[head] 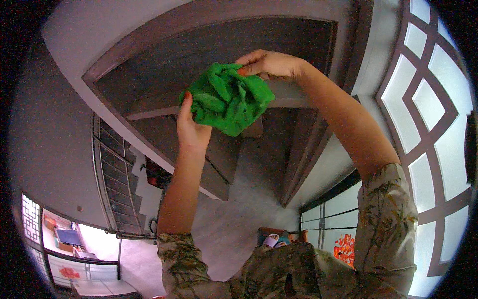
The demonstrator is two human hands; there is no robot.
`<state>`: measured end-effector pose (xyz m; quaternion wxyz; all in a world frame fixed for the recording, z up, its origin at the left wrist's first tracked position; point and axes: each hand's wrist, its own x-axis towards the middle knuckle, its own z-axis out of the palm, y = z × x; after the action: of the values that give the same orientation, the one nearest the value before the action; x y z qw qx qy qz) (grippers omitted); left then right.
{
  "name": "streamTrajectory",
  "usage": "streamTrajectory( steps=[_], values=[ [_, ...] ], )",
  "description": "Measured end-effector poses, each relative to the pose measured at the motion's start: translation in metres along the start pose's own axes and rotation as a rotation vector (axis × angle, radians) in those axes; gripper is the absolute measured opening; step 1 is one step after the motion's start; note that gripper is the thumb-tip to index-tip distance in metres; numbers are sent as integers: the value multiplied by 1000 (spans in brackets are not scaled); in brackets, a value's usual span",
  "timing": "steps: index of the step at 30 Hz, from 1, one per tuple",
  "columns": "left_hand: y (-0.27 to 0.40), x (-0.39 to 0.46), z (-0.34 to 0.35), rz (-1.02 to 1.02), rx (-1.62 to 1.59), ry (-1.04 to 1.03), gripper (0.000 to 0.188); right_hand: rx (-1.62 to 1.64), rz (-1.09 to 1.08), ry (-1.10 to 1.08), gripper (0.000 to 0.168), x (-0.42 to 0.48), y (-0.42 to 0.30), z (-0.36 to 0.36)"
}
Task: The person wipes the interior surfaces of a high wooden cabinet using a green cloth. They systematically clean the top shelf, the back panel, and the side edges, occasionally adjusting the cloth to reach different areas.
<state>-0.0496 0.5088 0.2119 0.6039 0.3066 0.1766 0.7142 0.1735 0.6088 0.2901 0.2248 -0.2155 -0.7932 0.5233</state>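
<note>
A crumpled green cloth is held up between both hands, in front of a dark panel set in a pale frame. My left hand grips its lower left side, with the thumb on top and the other fingers hidden behind the cloth. At the upper edge of the cloth, my right hand pinches a fold between thumb and fingers. Both arms are stretched out and raised.
A lit lattice panel stands close on the right. The dark door frame surrounds the panel behind the cloth. To the left are a stair railing and steps. Light slippers lie near the body, on a low piece of furniture or mat.
</note>
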Motion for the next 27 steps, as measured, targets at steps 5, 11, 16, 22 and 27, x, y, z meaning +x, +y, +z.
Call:
streamTrajectory(
  steps=[5, 11, 16, 22, 27],
  values=[
    [-15, 14, -35, 12, 196, -2, 35, 316, 50, 48, 35, 0, -1, -3],
    [-16, -16, 15, 17, 355, -129, 41, 451, 5, 75, 33, 0, 3, 2],
    [5, -4, -9, -63, 711, -187, 34, 332, -13, 108, 35, 1, 12, -4],
    [40, 3, -13, -331, 179, -103, 28, 92, 76, -43, 39, -8, 4, -22],
    [37, -1, -10, -207, 231, -23, 27, 12, 206, 48, 39, -12, -6, -9]
  ],
)
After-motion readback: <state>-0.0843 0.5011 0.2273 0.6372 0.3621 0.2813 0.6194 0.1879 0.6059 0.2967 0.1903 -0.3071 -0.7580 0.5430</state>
